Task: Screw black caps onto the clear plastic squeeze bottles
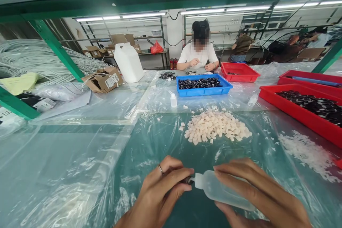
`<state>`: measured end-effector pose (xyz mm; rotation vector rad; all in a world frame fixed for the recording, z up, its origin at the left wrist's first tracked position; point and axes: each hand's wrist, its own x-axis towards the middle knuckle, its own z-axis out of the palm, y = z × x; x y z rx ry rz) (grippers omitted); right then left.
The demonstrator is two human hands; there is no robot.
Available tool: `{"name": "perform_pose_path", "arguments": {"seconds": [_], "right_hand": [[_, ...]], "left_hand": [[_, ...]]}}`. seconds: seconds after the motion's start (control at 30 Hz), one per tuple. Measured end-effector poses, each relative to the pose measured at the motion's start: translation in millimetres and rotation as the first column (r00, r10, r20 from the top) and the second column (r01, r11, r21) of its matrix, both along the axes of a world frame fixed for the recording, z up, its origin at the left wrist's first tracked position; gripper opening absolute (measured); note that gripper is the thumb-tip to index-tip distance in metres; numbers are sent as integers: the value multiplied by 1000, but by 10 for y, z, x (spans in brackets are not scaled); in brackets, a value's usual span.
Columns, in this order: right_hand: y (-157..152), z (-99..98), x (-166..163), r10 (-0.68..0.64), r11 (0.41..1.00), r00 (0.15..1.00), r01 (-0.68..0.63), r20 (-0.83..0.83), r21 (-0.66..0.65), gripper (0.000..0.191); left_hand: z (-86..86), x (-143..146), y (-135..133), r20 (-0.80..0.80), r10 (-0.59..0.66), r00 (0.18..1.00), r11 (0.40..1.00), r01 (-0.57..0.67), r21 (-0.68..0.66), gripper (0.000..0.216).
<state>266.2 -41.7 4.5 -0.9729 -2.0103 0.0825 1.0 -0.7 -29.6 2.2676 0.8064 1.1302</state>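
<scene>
Low in the head view, my left hand (162, 188) pinches a small black part (189, 180) between thumb and fingers; most of it is hidden. My right hand (256, 192) is wrapped round a translucent squeeze bottle (227, 189) lying on its side, its white nozzle end pointing left. The nozzle tip meets the black part, or is right beside it; I cannot tell if it goes inside. Beyond my hands lies a heap of small cream-white pieces (216, 126) on the plastic-covered green table (149, 142).
A blue tray (204, 92) of black parts and a small white bottle (173, 100) stand farther back. Red trays (299, 112) and thin white bits (310, 153) are at right. A white jug (128, 62) and cardboard box (103, 80) stand left. A co-worker (197, 53) sits opposite.
</scene>
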Motion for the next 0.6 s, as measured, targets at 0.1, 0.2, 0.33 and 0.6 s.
{"name": "perform_pose_path", "arguments": {"seconds": [0.1, 0.2, 0.33, 0.6], "right_hand": [[26, 15, -9, -14, 999, 999, 12, -45, -33, 52], [68, 51, 1, -23, 996, 995, 15, -100, -83, 44], [95, 63, 13, 4, 996, 990, -17, -142, -87, 43], [84, 16, 3, 63, 994, 996, -68, -60, -91, 46]], "left_hand": [[7, 1, -3, -13, 15, 1000, 1000, -16, -16, 29], [33, 5, -8, -13, 19, 1000, 999, -19, -34, 27], [41, -2, -19, -33, 36, 999, 999, -37, -15, 27], [-1, -39, -17, -66, -1, 998, 1000, 2, 11, 32]]}}
